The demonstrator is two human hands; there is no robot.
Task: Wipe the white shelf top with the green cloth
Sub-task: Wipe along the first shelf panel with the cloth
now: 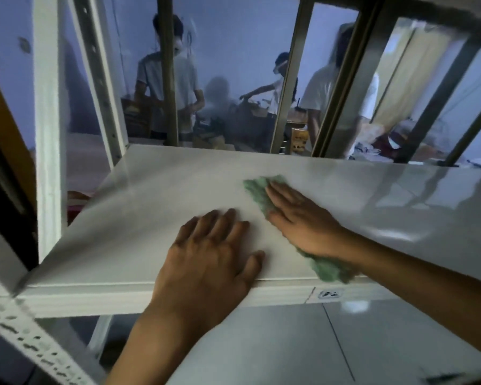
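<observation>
The white shelf top (156, 195) spans the middle of the head view, glossy and tilted in the picture. A green cloth (257, 190) lies on it right of centre, stretching from the middle of the board to its front edge. My right hand (297, 218) presses flat on the cloth with fingers stretched out, covering its middle part. My left hand (208, 257) rests palm down on the bare board near the front edge, fingers spread, just left of the cloth and not touching it.
White perforated uprights (49, 151) frame the shelf at the left, grey uprights (286, 87) stand behind it. A lower white shelf (275, 345) sits below. Several people (167, 87) stand beyond the rack among cluttered tables.
</observation>
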